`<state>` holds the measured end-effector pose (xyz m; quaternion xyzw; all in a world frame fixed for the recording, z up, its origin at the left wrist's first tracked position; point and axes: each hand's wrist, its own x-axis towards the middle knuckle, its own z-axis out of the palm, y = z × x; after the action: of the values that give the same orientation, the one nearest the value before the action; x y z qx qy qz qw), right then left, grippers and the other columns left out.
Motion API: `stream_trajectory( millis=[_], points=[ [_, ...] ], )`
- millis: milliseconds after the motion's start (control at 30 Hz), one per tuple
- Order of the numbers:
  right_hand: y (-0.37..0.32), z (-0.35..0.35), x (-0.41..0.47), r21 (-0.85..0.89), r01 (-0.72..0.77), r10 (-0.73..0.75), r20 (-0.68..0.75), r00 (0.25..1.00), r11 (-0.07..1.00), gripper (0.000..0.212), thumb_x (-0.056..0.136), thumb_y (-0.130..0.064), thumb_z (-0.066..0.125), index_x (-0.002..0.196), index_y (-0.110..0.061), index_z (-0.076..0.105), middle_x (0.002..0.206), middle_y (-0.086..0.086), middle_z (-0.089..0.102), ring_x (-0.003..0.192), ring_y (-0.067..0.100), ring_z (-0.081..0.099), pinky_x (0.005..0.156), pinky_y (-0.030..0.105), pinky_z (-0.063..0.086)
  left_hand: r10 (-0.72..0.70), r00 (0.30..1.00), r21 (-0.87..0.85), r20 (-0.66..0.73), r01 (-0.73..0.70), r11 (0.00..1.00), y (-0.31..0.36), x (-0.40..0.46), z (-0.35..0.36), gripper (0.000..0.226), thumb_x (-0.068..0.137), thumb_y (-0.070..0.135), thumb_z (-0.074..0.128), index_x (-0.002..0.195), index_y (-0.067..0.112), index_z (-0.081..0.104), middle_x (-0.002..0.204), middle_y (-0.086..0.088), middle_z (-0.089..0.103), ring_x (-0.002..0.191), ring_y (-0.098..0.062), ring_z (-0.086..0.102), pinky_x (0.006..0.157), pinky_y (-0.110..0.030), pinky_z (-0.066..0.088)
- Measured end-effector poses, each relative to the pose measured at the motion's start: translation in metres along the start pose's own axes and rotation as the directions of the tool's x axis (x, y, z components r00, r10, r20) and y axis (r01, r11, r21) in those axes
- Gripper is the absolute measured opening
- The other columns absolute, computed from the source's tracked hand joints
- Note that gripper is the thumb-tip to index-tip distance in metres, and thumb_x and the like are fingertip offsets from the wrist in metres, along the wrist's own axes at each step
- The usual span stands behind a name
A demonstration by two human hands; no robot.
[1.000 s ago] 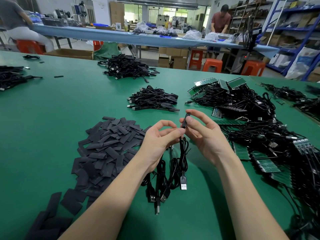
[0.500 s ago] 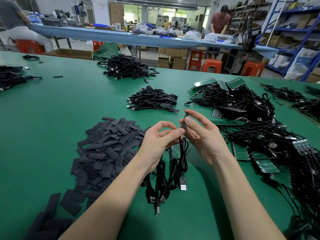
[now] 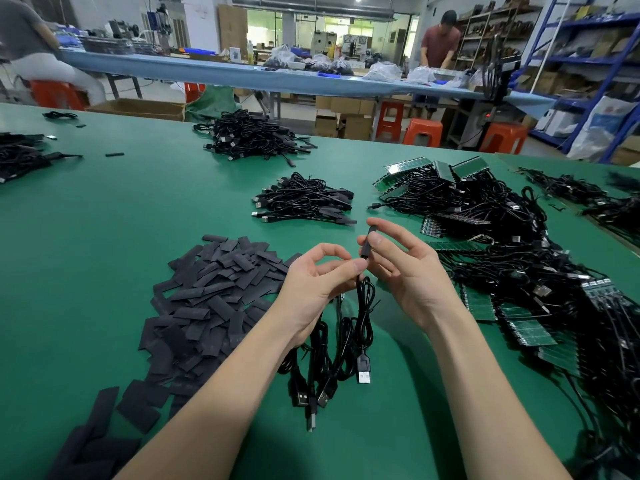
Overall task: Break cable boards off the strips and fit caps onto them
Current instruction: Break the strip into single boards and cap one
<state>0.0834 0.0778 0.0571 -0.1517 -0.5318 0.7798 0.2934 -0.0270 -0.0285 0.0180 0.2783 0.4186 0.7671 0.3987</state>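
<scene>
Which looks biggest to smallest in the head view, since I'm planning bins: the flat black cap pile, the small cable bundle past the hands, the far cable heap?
1. Flat black cap pile, clearly largest.
2. Far cable heap and small cable bundle look alike; distance from the camera makes ranking unsure.

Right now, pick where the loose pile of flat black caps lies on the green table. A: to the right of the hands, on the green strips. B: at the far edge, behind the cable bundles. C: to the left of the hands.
C: the pile of flat black caps spreads left of the left hand, while the green strips lie to the right.
</scene>
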Motion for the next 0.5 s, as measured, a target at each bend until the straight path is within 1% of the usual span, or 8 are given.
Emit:
stream_trajectory(
  millis=[33,167,333,367,400,467,500],
  points=[
    [0.0007,-0.0001,0.0,0.0,0.0,0.0,-0.002,1.0,1.0,0.027,0.076,-0.017,0.077,0.102,-0.021,0.079,0.095,0.008,0.076,0.081,0.012,0.07,0.076,0.021,0.056,0.003,1.0,0.0,-0.005,-0.003,1.0,0.0002,-0.0001,-0.0003,0.046,0.057,0.024,0.091,0.092,0.013,0.063,0.083,-0.012,0.073,0.075,-0.017,0.068,0.072,-0.02,0.057],
    [0.001,-0.0012,-0.0001,-0.015,0.008,-0.008,-0.009,1.0,1.0,0.027,0.075,-0.017,0.078,0.102,-0.019,0.079,0.096,0.008,0.076,0.081,0.013,0.07,0.076,0.022,0.057,0.023,1.0,0.022,-0.013,-0.022,0.999,-0.001,0.0001,-0.0014,0.036,0.065,0.016,0.086,0.092,0.013,0.062,0.083,-0.012,0.074,0.075,-0.017,0.068,0.072,-0.021,0.056],
    [0.0019,-0.0026,0.0001,0.007,0.016,-0.015,-0.059,0.998,1.0,0.027,0.076,-0.015,0.078,0.103,-0.016,0.077,0.096,0.008,0.076,0.08,0.013,0.07,0.074,0.021,0.056,0.006,1.0,0.045,-0.015,-0.006,0.999,-0.0024,0.0024,-0.0003,0.036,0.068,0.019,0.085,0.095,0.014,0.061,0.084,-0.008,0.074,0.077,-0.016,0.067,0.073,-0.021,0.055],
    [0.0022,-0.002,0.0009,0.033,0.02,-0.017,-0.086,0.996,0.999,0.026,0.078,-0.014,0.077,0.104,-0.014,0.077,0.095,0.009,0.076,0.08,0.014,0.07,0.073,0.021,0.057,-0.001,1.0,0.093,-0.009,0.002,0.996,-0.0027,0.0032,0.0006,0.036,0.07,0.022,0.086,0.095,0.015,0.062,0.086,-0.007,0.073,0.078,-0.015,0.066,0.074,-0.02,0.054],
    [0.0022,-0.0016,0.002,0.069,0.03,-0.022,-0.117,0.993,0.997,0.024,0.081,-0.011,0.075,0.105,-0.012,0.076,0.093,0.009,0.076,0.079,0.014,0.07,0.073,0.021,0.057,-0.01,1.0,0.187,0.001,0.01,0.982,-0.0035,0.0043,0.0015,0.035,0.072,0.024,0.088,0.095,0.016,0.062,0.089,-0.005,0.072,0.079,-0.014,0.066,0.075,-0.02,0.053],
    [0.0013,-0.0013,0.0058,0.143,0.071,-0.042,-0.196,0.98,0.987,0.022,0.087,-0.005,0.072,0.108,-0.009,0.073,0.089,0.008,0.076,0.078,0.013,0.07,0.074,0.021,0.058,-0.047,0.997,0.431,0.054,0.019,0.902,-0.0056,0.0062,0.004,0.031,0.076,0.025,0.087,0.097,0.017,0.065,0.095,0.0,0.074,0.086,-0.013,0.07,0.081,-0.02,0.052],
    [0.0,-0.0017,0.0077,0.164,0.097,-0.056,-0.235,0.97,0.982,0.022,0.089,-0.004,0.071,0.11,-0.009,0.073,0.088,0.007,0.076,0.078,0.013,0.07,0.074,0.021,0.058,-0.065,0.994,0.511,0.088,0.011,0.86,-0.0066,0.0072,0.0059,0.027,0.078,0.023,0.086,0.096,0.017,0.067,0.096,0.003,0.075,0.088,-0.012,0.071,0.083,-0.02,0.053]
  ],
)
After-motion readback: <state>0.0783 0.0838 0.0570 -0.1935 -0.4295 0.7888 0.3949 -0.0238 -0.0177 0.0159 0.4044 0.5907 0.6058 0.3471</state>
